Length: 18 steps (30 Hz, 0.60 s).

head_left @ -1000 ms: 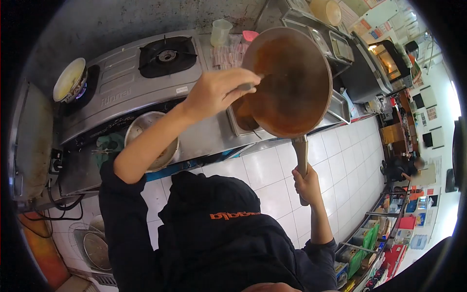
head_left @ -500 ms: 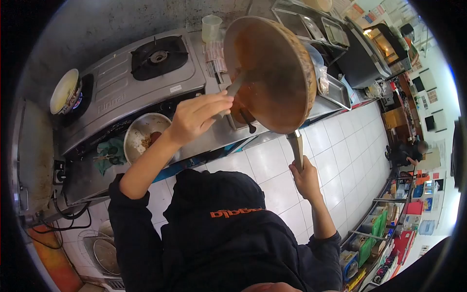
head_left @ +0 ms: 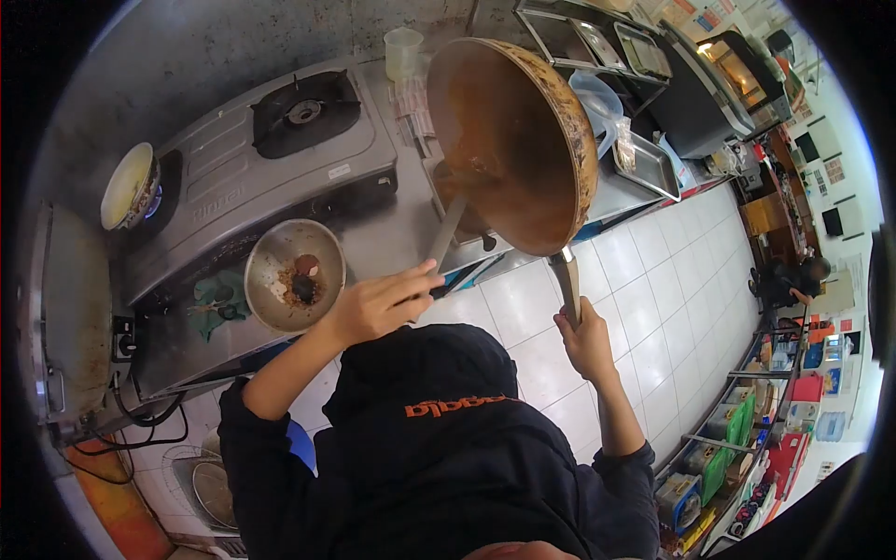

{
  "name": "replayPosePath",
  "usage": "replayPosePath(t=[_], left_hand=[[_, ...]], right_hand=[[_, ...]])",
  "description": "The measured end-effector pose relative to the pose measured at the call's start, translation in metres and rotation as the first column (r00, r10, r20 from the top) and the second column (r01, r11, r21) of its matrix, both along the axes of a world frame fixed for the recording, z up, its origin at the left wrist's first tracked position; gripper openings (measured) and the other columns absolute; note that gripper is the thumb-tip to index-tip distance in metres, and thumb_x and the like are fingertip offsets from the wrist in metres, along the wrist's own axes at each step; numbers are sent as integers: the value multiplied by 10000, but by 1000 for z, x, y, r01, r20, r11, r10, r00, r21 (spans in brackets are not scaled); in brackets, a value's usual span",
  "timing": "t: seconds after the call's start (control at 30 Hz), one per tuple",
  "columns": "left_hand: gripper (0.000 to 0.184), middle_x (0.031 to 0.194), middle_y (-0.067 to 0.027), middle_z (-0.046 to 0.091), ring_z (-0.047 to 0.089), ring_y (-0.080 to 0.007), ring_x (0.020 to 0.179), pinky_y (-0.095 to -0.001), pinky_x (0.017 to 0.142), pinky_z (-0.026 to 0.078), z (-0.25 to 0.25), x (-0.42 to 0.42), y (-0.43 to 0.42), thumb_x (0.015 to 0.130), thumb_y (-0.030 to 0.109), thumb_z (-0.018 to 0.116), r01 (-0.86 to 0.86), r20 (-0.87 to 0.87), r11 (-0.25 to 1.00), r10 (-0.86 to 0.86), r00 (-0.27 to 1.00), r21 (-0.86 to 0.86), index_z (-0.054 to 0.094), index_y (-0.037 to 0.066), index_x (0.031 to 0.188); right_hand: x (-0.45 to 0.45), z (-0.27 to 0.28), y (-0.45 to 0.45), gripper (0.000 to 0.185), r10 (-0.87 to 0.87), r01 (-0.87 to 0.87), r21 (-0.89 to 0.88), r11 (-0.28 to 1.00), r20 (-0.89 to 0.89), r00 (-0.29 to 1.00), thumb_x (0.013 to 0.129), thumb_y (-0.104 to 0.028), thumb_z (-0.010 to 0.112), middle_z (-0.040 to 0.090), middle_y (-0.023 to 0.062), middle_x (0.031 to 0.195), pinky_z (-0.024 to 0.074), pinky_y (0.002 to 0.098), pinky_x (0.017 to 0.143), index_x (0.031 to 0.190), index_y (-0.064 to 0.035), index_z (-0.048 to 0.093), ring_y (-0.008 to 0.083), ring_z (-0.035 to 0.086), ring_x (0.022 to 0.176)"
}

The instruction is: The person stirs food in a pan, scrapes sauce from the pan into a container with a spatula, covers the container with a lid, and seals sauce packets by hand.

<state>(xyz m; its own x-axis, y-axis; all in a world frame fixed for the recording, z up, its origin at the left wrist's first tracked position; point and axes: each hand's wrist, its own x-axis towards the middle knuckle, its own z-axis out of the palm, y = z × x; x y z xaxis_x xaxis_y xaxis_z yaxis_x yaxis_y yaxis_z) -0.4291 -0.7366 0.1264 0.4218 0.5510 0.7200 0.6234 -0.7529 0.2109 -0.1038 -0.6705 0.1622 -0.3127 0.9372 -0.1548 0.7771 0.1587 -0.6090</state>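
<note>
My right hand (head_left: 586,343) is wrapped around the handle (head_left: 567,280) of a large frying pan (head_left: 523,131), raised and tipped steeply to the left over the counter. Reddish-brown residue coats its inside. My left hand (head_left: 378,303) grips a grey spatula (head_left: 452,229), whose far end reaches the pan's lower left rim; the tip is blurred. Beneath that rim sits a metal tray (head_left: 439,177), mostly hidden by the pan. Near my left forearm is a steel bowl (head_left: 266,308) holding small heaps of dark, reddish and pale seasonings.
On the left, a gas stove (head_left: 219,163) has a bare burner (head_left: 303,112) and a small pan (head_left: 129,187) over a blue flame. A green cloth (head_left: 222,322) lies beside the bowl. A plastic jug (head_left: 403,54) stands behind. Another person (head_left: 789,285) is far right.
My left hand and the spatula have moved down toward my body. The frying pan has tipped a little further, showing more of its outside. The steel bowl is now uncovered by my arm.
</note>
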Motion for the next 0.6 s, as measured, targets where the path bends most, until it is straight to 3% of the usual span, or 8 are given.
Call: replayPosePath(t=[0.1, 0.2, 0.33, 0.4, 0.43, 0.5, 0.53, 0.6], left_hand=[[259, 1265, -228, 482, 545, -341, 1120, -341, 794, 523, -20, 17, -9, 734, -5, 641, -71, 239, 982, 112, 965, -173, 514, 22, 957], [352, 1386, -288, 302, 499, -378, 1162, -379, 887, 469, -23, 27, -15, 756, -38, 595, -114, 202, 953, 175, 964, -279, 457, 10, 1076], [410, 1406, -284, 260, 502, -381, 1158, -398, 946, 417, -20, 45, -26, 786, -51, 549, -151, 305, 897, 293, 906, -415, 410, 11, 1167], [460, 1297, -292, 397, 616, -311, 979, -386, 859, 478, -26, 47, -33, 843, -10, 509, 23, 416, 724, 370, 831, -690, 311, 6, 1258], [460, 1297, -292, 397, 616, -311, 979, -386, 859, 478, -24, 48, -34, 843, -10, 509, 23, 414, 721, 370, 832, -692, 311, 6, 1258], [486, 1148, -227, 518, 637, -221, 785, -330, 753, 517, -15, 52, -35, 855, 16, 526, 425, 668, 534, 433, 605, -731, 286, 28, 1278], [486, 1148, -227, 518, 637, -221, 785, -330, 753, 517, -11, 52, -33, 855, 16, 526, 424, 668, 534, 434, 605, -731, 286, 28, 1278], [387, 875, -106, 569, 564, -137, 609, -262, 554, 488, -5, 50, -22, 903, 96, 505, 678, 727, 325, 503, 467, -660, 337, 42, 1248]], right_hand=[[2, -4, -2, 174, -13, 13, 8, 1000, 2, 1000, 830, -116, 609, 621, 226, 764, 481, 418, 654, 899, 15, 517, 393, 624, 741], [0, -5, -5, 181, -31, 31, 3, 1000, -29, 999, 829, -116, 609, 626, 230, 780, 482, 422, 662, 900, 20, 514, 394, 626, 753], [-2, -4, -5, 195, -31, 32, 5, 999, -15, 999, 829, -120, 609, 631, 234, 803, 487, 425, 672, 909, 25, 507, 395, 628, 764], [-2, -4, -5, 199, -35, 35, 1, 999, -17, 999, 829, -121, 610, 633, 234, 808, 489, 426, 675, 913, 26, 505, 395, 628, 767], [-2, -4, -5, 199, -29, 29, 9, 1000, -24, 999, 830, -120, 609, 634, 232, 808, 490, 425, 675, 915, 25, 503, 394, 629, 770], [-3, -5, -6, 200, -21, 21, 16, 1000, -31, 999, 830, -119, 609, 635, 231, 809, 490, 424, 675, 918, 25, 502, 393, 630, 772], [-4, -5, -7, 197, -17, 17, 13, 1000, -37, 999, 830, -116, 609, 637, 230, 812, 491, 424, 674, 917, 24, 501, 393, 630, 773], [-5, -5, -7, 194, -11, 12, 13, 1000, -43, 999, 831, -113, 608, 638, 230, 814, 492, 424, 673, 917, 23, 500, 393, 631, 773]])
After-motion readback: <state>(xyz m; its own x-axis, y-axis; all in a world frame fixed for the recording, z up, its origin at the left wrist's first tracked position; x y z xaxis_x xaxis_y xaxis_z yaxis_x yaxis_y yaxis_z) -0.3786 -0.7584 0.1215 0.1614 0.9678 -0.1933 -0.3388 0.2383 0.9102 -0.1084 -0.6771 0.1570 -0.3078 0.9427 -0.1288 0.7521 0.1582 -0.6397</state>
